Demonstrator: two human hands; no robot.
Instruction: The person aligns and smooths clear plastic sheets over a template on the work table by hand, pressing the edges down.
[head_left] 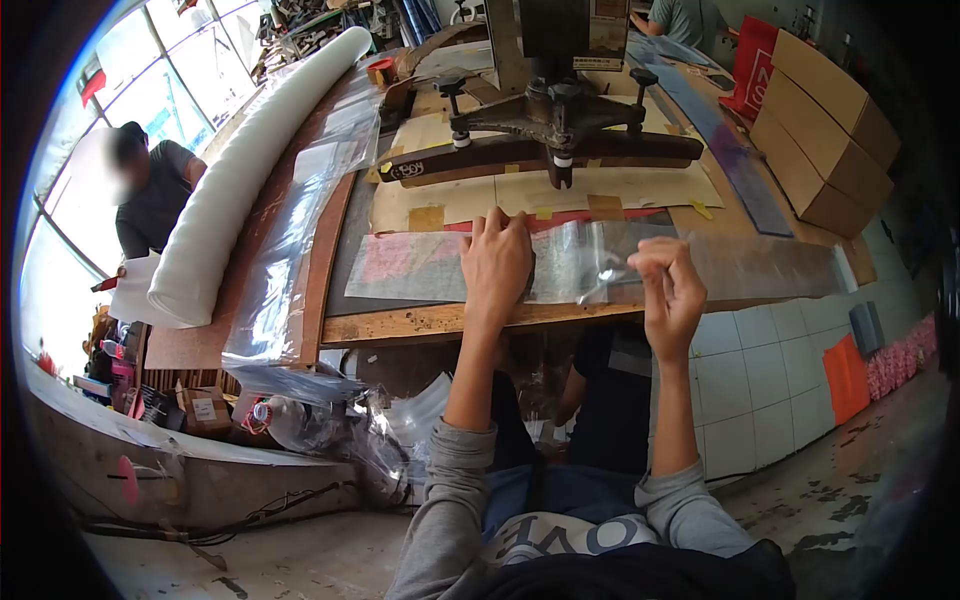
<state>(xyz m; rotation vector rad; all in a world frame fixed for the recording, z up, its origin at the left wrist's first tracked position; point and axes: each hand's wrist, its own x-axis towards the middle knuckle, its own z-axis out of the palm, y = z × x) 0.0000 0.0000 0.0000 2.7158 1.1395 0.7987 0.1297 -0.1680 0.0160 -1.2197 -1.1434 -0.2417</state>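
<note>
A long strip of clear plastic film [730, 262] lies across the front of the worktable, its left part over a grey and red surface. My left hand [495, 262] rests palm down on the film, fingers pointing away from me. To its right, my right hand [670, 290] is raised a little, with thumb and fingers closed at a crinkled, shiny part of the film. The exact edge between those fingers is hard to see. Beyond both hands hangs the dark metal press head [560, 125], above a pale board [460, 200] with yellow tape pieces.
A big white roll [250, 190] and layered clear sheets [290, 240] lie on the left. Cardboard boxes [815, 135] stand at the right. A co-worker [160, 185] is at the left, another person [685, 20] at the back. The table's wooden front edge [400, 326] is near me.
</note>
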